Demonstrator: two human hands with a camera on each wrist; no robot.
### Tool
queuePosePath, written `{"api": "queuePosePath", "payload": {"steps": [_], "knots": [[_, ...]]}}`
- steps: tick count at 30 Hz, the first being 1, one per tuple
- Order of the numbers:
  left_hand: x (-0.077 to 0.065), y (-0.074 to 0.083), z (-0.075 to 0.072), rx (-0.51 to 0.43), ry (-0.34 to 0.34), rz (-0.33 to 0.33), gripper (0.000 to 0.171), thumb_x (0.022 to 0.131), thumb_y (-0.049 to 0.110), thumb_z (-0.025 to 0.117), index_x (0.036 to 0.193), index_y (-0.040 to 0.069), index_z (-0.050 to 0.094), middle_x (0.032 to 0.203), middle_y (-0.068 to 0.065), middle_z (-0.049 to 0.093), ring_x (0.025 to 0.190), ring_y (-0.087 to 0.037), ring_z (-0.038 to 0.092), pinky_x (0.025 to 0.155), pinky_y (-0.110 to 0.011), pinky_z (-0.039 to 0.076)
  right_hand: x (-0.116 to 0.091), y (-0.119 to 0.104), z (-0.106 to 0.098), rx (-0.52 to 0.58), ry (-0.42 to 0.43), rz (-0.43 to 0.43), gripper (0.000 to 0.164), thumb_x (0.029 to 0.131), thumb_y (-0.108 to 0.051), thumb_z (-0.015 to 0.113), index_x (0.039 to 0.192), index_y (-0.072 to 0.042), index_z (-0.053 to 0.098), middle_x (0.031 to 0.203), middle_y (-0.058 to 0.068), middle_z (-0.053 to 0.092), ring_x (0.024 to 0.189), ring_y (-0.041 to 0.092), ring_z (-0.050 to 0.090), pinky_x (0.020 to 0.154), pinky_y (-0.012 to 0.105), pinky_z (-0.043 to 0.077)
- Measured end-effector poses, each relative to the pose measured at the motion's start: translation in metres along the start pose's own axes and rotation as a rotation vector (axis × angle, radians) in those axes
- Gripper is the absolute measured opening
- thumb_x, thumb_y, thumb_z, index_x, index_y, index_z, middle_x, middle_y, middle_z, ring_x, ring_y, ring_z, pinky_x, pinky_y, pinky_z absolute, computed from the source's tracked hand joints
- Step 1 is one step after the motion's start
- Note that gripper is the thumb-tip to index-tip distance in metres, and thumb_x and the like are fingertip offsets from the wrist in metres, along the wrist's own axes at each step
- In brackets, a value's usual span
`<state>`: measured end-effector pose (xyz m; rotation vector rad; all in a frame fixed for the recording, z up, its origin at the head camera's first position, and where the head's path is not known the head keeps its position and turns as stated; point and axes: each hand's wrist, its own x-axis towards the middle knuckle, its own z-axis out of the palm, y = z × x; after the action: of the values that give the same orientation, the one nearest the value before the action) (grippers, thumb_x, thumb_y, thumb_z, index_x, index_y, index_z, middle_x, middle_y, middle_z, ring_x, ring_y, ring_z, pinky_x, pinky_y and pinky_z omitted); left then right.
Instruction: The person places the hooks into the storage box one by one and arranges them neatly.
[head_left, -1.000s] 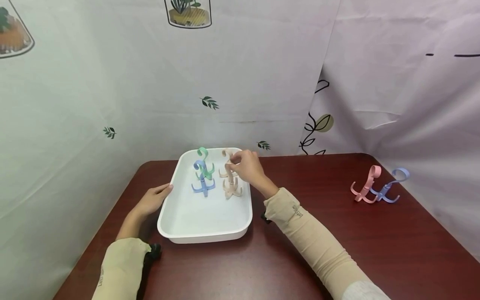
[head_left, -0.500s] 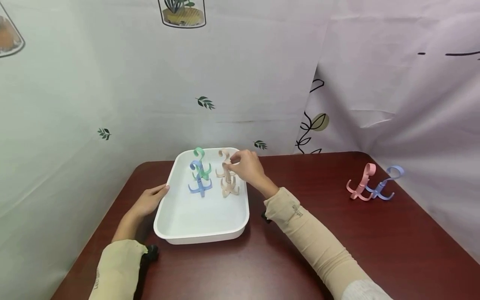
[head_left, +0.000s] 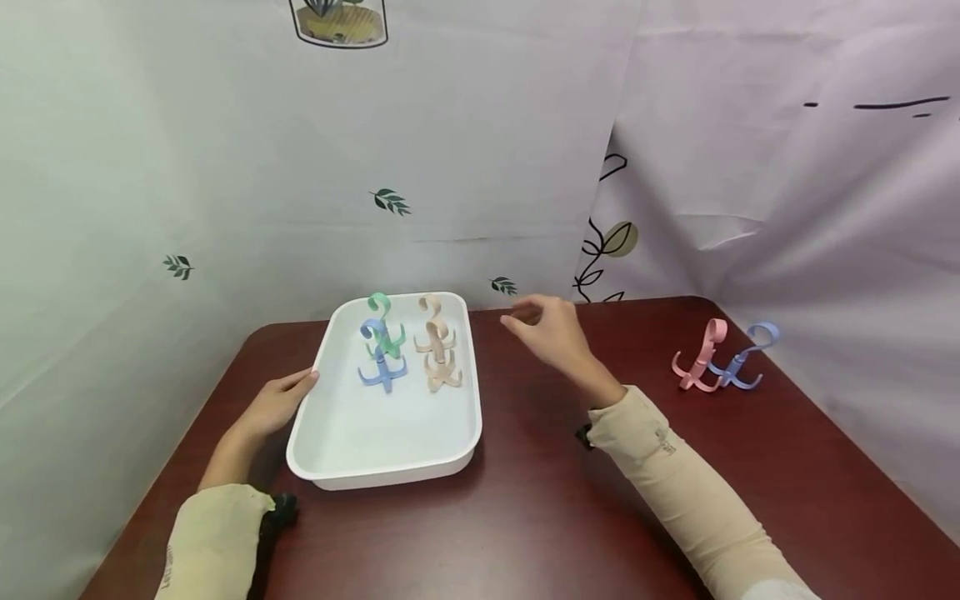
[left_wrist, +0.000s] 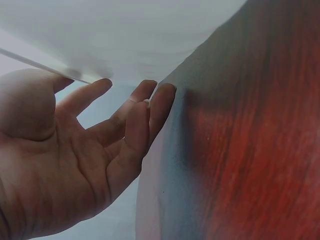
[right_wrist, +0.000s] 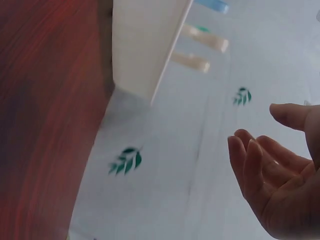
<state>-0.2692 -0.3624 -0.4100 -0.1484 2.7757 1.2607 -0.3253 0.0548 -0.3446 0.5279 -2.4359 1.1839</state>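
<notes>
The white tray (head_left: 382, 433) sits on the table, and my left hand (head_left: 272, 407) pinches its left rim. In the left wrist view the thumb of my left hand (left_wrist: 85, 145) goes over the rim, with the other fingers loosely bent by the outer wall. Inside the tray stand a green claw hook (head_left: 387, 340), a blue claw hook (head_left: 382, 371), a front beige claw hook (head_left: 439, 367) and a rear beige claw hook (head_left: 431, 310). Right of the tray, my right hand (head_left: 555, 333) is raised, fingers relaxed and holding nothing; the right wrist view shows its thumb and fingers apart.
At the table's right side a pink claw hook (head_left: 703, 358) and another blue claw hook (head_left: 738, 364) lie close together. The dark red table (head_left: 570, 500) reaches back to a pale patterned cloth (head_left: 465, 167).
My right hand has let go of the front beige claw hook and moved right, away from the tray. My left hand keeps its hold on the rim. The head view has turned slightly right.
</notes>
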Motion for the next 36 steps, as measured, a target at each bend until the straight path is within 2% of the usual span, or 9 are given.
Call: {"api": "queuePosePath", "payload": {"steps": [7, 12, 16, 22, 28, 36], "knots": [[0.0, 0.0, -0.001, 0.002, -0.006, 0.008, 0.072, 0.106, 0.049, 0.035, 0.15, -0.008, 0.03, 0.139, -0.037, 0.046, 0.112, -0.046, 0.06, 0.089, -0.053, 0.053, -0.012, 0.023, -0.033, -0.041, 0.045, 0.042, 0.039, 0.089, -0.022, 0.076, 0.122, -0.004, 0.067, 0.101, 0.012, 0.075, 0.085, 0.026, 0.071, 0.071, 0.042, 0.057], [0.0, -0.002, -0.002, 0.001, -0.008, 0.017, 0.07, 0.106, 0.047, 0.036, 0.15, -0.008, 0.031, 0.138, -0.037, 0.047, 0.109, -0.045, 0.062, 0.087, -0.052, 0.054, -0.018, 0.047, -0.062, -0.134, 0.135, 0.098, 0.036, 0.088, -0.022, 0.077, 0.117, -0.001, 0.07, 0.1, 0.015, 0.075, 0.086, 0.029, 0.072, 0.074, 0.045, 0.056], [0.0, -0.002, 0.0, 0.001, -0.006, 0.029, 0.069, 0.107, 0.045, 0.037, 0.15, -0.008, 0.031, 0.137, -0.037, 0.048, 0.108, -0.044, 0.063, 0.086, -0.052, 0.054, -0.026, 0.069, -0.09, -0.219, 0.248, 0.166, 0.036, 0.088, -0.024, 0.075, 0.113, 0.002, 0.071, 0.104, 0.02, 0.073, 0.094, 0.036, 0.069, 0.081, 0.049, 0.053], [-0.001, -0.004, 0.0, -0.01, -0.01, 0.021, 0.07, 0.106, 0.047, 0.037, 0.151, -0.007, 0.03, 0.137, -0.038, 0.048, 0.103, -0.04, 0.065, 0.082, -0.049, 0.056, -0.034, 0.093, -0.132, -0.307, 0.357, 0.322, 0.043, 0.09, -0.028, 0.068, 0.122, 0.001, 0.068, 0.117, 0.023, 0.068, 0.114, 0.044, 0.056, 0.091, 0.055, 0.045], [0.0, -0.001, -0.001, -0.015, -0.015, 0.022, 0.071, 0.106, 0.048, 0.037, 0.151, -0.007, 0.03, 0.137, -0.037, 0.048, 0.103, -0.039, 0.065, 0.082, -0.049, 0.056, -0.04, 0.114, -0.157, -0.405, 0.349, 0.448, 0.049, 0.092, -0.025, 0.065, 0.127, 0.008, 0.061, 0.125, 0.031, 0.06, 0.121, 0.05, 0.049, 0.096, 0.06, 0.04], [0.0, -0.002, -0.001, -0.01, -0.021, 0.022, 0.071, 0.106, 0.048, 0.036, 0.151, -0.007, 0.03, 0.136, -0.037, 0.049, 0.102, -0.038, 0.065, 0.084, -0.05, 0.055, -0.044, 0.127, -0.166, -0.476, 0.278, 0.473, 0.046, 0.09, -0.022, 0.067, 0.123, 0.011, 0.062, 0.118, 0.033, 0.063, 0.109, 0.053, 0.055, 0.087, 0.062, 0.045]]}}
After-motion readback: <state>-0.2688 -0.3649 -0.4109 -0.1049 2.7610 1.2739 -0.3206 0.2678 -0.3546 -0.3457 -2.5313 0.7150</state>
